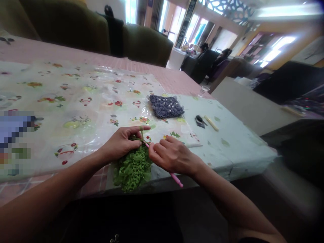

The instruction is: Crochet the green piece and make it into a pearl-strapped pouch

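Note:
Green crocheted piece (134, 168) with ruffled edges hangs at the table's front edge. My left hand (124, 141) pinches its top edge between thumb and fingers, the index finger stretched out with green yarn over it. A pink crochet hook (176, 180) is gripped in my right hand (172, 153), its tip at the top of the green piece close to my left thumb. Beyond my hands lies a dark grey-purple crocheted piece (166, 106) dotted with white beads.
Small black items (200, 121) and a cream stick (211, 123) lie to the right on the covered table (240, 148). A clear cup (203, 91) stands near the far edge. Green chairs (146, 44) line the far side; people (204, 49) sit in the background.

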Demonstrator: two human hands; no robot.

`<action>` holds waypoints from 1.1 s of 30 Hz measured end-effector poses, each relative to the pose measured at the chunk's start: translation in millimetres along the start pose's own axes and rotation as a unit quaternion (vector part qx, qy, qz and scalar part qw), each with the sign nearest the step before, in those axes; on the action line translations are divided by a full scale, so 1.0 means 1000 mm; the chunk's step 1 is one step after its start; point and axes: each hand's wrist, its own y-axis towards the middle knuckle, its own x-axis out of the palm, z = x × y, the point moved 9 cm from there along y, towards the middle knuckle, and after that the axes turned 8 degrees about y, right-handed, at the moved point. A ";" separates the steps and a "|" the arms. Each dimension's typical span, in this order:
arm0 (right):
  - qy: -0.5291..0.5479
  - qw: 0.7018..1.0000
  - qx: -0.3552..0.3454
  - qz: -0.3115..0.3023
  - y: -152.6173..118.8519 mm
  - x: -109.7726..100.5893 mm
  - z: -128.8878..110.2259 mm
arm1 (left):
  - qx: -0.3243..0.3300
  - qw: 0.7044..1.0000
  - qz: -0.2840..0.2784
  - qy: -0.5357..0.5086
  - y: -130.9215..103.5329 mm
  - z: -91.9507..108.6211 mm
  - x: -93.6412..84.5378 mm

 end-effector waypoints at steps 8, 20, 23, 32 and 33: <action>0.336 0.904 0.240 0.106 -0.010 0.003 0.030 | 0.006 0.999 -0.024 -0.029 -0.002 -0.002 0.002; 0.565 0.691 0.378 0.247 -0.031 0.047 0.053 | -0.036 0.985 -0.036 -0.168 -0.004 -0.008 0.004; 0.494 0.747 0.337 0.290 -0.025 0.032 0.051 | -0.051 0.972 -0.044 -0.225 -0.005 -0.010 0.005; 0.580 0.637 0.386 0.329 -0.031 0.051 0.058 | -0.034 0.954 -0.025 -0.296 -0.006 -0.003 0.002; 0.585 0.631 0.384 0.334 -0.031 0.051 0.057 | -0.029 0.954 -0.019 -0.298 -0.006 -0.002 0.001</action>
